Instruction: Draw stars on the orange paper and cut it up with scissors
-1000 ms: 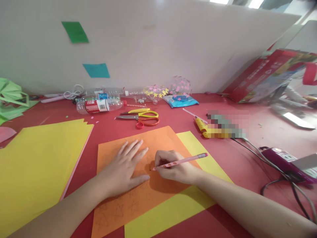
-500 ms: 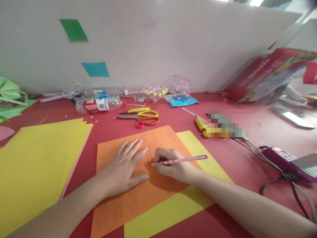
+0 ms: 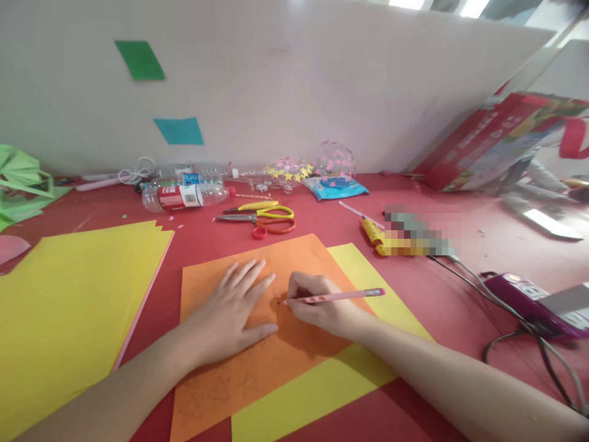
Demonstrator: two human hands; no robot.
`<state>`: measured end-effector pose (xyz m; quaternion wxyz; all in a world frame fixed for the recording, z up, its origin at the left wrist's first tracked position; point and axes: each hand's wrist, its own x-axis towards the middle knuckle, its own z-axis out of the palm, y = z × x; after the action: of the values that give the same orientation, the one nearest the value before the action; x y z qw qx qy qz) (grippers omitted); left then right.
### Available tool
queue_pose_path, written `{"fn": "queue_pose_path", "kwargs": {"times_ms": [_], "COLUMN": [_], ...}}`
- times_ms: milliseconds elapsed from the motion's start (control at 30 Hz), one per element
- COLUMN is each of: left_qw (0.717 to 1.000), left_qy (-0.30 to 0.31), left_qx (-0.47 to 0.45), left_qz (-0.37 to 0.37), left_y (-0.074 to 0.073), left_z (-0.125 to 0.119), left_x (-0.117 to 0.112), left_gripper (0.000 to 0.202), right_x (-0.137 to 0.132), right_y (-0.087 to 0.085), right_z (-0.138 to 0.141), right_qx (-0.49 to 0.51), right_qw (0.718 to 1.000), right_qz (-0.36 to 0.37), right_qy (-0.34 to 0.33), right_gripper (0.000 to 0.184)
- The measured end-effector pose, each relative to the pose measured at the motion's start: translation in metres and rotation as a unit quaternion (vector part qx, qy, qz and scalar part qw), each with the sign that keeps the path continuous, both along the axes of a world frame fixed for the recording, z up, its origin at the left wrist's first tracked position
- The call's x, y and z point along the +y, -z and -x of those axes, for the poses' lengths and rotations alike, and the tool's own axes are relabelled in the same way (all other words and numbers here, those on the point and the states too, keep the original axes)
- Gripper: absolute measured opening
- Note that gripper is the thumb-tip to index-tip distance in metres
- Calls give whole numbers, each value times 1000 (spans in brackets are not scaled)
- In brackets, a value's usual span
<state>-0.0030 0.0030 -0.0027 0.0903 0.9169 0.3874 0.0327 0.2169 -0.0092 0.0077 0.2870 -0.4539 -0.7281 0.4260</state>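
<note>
So you've got a big, smooth red tabletop (image 3: 322,218) spread out all round your pencil grip, and the largest thing on it is the stack of flat yellow paper sheets (image 3: 64,307), well off to the left of that grip. Right under the grip is the rectangular orange sheet of paper (image 3: 285,347), set at an angle, and it partly covers a flat yellow paper sheet (image 3: 317,393) that pokes out to the right of the grip and on the near side. Your bare left hand (image 3: 230,313) is just left of the grip, palm down on the orange, fingers spread, holding nothing. Your bare right hand (image 3: 326,316) is the grip itself, fingers pinched round the slim pink pencil with dark oval spots (image 3: 340,296). The eraser end leans out to the right, and the tip points left, down at the orange; can't tell if it's actually touching. Beyond the grip and a bit left lie metal scissors with yellow and orange loop handles (image 3: 255,217). Smallest of the lot, some grey pencilled star outlines (image 3: 219,390) sit left of the grip, nearer to you.
</note>
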Motion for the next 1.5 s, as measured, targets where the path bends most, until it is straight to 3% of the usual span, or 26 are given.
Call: {"fn": "queue_pose_path", "kwargs": {"times_ms": [667, 1500], "left_qw": [1000, 1000], "left_qy": [1, -2], "left_qx": [-6, -10], "left_qz": [0, 1], "left_y": [0, 1], "left_z": [0, 1], "left_x": [0, 0], "left_gripper": [81, 78], "right_x": [2, -4], "right_y": [-3, -7], "right_z": [-2, 2], "right_qx": [32, -42], "right_qw": [999, 998], "right_qz": [13, -15], "right_qy": [-35, -40], "right_gripper": [13, 15]}}
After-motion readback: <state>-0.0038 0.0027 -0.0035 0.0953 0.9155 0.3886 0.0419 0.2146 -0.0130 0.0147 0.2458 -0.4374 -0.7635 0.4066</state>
